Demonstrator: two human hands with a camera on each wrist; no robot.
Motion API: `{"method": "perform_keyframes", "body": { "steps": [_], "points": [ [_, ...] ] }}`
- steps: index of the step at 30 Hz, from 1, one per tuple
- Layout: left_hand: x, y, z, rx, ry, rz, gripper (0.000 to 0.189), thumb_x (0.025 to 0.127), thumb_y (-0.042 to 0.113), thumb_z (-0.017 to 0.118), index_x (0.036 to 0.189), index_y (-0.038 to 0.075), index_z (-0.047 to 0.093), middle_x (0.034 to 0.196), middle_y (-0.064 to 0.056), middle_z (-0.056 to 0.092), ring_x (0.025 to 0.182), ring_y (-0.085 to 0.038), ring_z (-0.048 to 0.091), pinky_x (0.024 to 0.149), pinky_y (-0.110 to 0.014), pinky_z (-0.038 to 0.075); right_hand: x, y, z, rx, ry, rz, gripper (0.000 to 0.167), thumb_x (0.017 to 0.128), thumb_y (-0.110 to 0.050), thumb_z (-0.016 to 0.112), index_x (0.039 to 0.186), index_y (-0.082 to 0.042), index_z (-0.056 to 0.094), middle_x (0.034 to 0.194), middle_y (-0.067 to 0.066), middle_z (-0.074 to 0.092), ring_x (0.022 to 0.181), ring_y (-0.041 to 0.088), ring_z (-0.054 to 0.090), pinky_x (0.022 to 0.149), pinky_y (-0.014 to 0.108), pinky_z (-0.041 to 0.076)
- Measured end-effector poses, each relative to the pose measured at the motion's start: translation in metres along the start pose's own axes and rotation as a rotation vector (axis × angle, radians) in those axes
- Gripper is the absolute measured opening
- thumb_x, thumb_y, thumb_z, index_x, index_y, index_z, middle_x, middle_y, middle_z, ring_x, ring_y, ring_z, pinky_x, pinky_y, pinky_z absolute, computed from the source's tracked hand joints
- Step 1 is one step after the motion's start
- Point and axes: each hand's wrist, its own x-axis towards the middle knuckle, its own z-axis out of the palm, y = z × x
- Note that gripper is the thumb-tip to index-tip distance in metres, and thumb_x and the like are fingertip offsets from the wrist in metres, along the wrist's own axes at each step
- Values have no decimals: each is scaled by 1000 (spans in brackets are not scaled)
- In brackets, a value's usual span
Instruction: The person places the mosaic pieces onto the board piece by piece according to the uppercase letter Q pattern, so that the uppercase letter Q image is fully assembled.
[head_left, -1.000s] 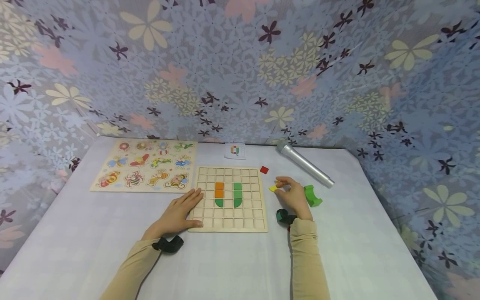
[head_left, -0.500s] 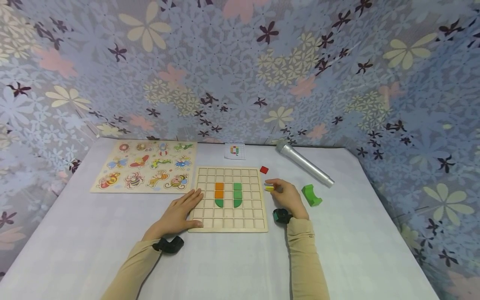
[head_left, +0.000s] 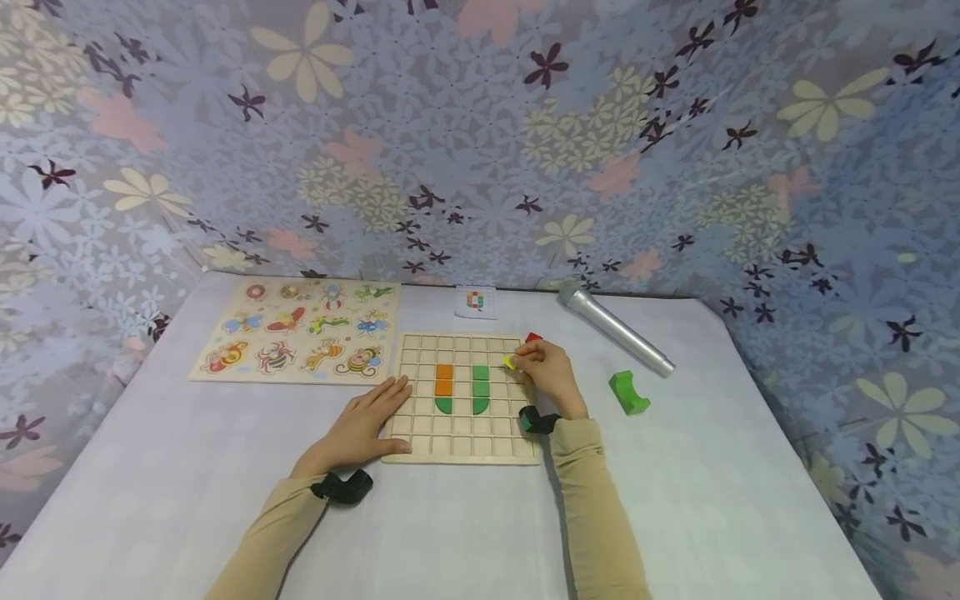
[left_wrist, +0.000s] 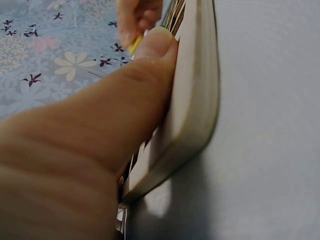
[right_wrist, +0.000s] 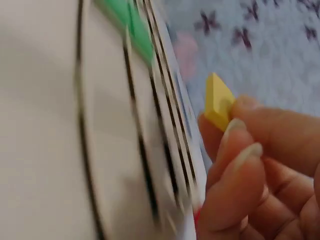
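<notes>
A square wooden grid board (head_left: 457,457) lies at the middle of the table. Two orange tiles (head_left: 444,380), two light green tiles (head_left: 481,381) and two rounded dark green tiles (head_left: 444,406) sit in its cells. My left hand (head_left: 356,429) rests on the board's left edge, its fingers spread; in the left wrist view the thumb (left_wrist: 135,75) lies along the board's rim. Between thumb and fingertips my right hand (head_left: 547,372) pinches a small yellow tile (right_wrist: 219,102), over the board's upper right part. Partly behind that hand lies a red tile (head_left: 533,337).
Beyond the board lies a small pattern card (head_left: 476,302). An insect puzzle board (head_left: 300,329) lies at the left. Toward the right are a silver tube shaped like a microphone (head_left: 615,327) and a green curved block (head_left: 628,392). A flowered cloth hangs behind the table.
My right hand has carried the yellow tile leftward from the table beside the board to over its right part. My left hand keeps its place.
</notes>
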Motion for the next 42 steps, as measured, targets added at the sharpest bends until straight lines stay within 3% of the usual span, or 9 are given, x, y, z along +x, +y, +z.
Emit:
{"method": "perform_keyframes", "body": {
  "steps": [5, 8, 12, 16, 26, 34, 42],
  "points": [
    [0, -1, -1, -3, 7, 9, 89, 82, 45, 72, 150, 5, 33, 160, -14, 26, 148, -37, 22, 109, -60, 29, 13, -20, 32, 29, -75, 8, 15, 91, -8, 65, 104, 0, 66, 85, 8, 68, 60, 7, 58, 57, 19, 50],
    [-1, -2, 0, -2, 10, 7, 89, 82, 46, 72, 151, 6, 33, 160, -13, 26, 147, -37, 22, 109, -60, 29, 18, -29, 51, 7, -104, -28, 13, 91, -6, 64, 102, -1, 68, 84, 10, 68, 60, 9, 57, 56, 20, 49],
    [-1, -4, 1, -5, 13, 0, 90, 81, 48, 72, 151, 7, 33, 160, -12, 25, 148, -37, 22, 108, -61, 29, 22, -41, 71, -86, -127, -115, 12, 92, -6, 63, 101, -4, 70, 92, 12, 70, 67, 15, 61, 60, 23, 52],
    [-1, -4, 2, -4, 17, 4, 91, 81, 50, 71, 151, 7, 33, 160, -12, 26, 147, -37, 23, 107, -61, 30, 24, -48, 83, -207, -125, -169, 11, 92, -9, 64, 99, -7, 72, 99, 12, 72, 84, 21, 68, 73, 29, 55],
    [-1, 0, -2, -3, 17, -6, 88, 82, 43, 73, 151, 6, 33, 160, -12, 26, 147, -37, 23, 107, -62, 30, 23, -52, 93, -410, -152, -196, 17, 93, -4, 59, 92, -11, 75, 104, 9, 71, 96, 26, 66, 85, 37, 54],
    [-1, -1, -2, -1, 1, -8, 89, 81, 44, 73, 151, 6, 33, 160, -12, 26, 148, -36, 22, 109, -60, 29, 20, -48, 93, -363, -140, -188, 21, 95, -3, 55, 109, -13, 68, 115, 9, 69, 103, 27, 66, 81, 36, 54],
    [2, -4, 0, -2, -13, -5, 91, 81, 47, 72, 153, 9, 29, 161, -9, 24, 149, -33, 21, 109, -59, 28, 23, -46, 93, -431, -166, -214, 24, 97, -3, 51, 107, -10, 73, 115, 16, 60, 102, 29, 60, 87, 40, 52]
  ]
}}
